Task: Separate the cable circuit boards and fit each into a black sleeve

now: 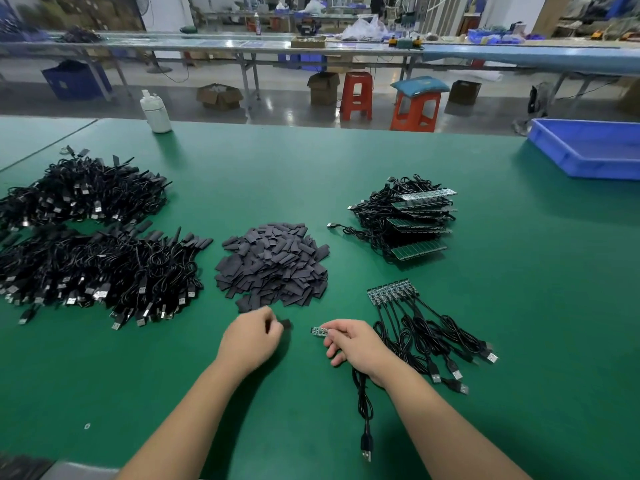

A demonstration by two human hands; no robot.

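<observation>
Left hand (250, 336) pinching black sleeve (286, 323), mostly hidden by curled fingers; right hand (356, 342) gripping circuit board (319, 331), cable (364, 407) partly under wrist.

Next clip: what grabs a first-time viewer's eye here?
The two hands at bottom centre: the right hand holds a small board, the left hand pinches a black sleeve. Behind them lies a sleeve pile, with big cable heaps at left.

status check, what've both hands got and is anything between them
Left hand pinching one black sleeve. Right hand holding a separated circuit board, cable trailing below. Board not yet in sleeve. Bare green mat between them.
</observation>
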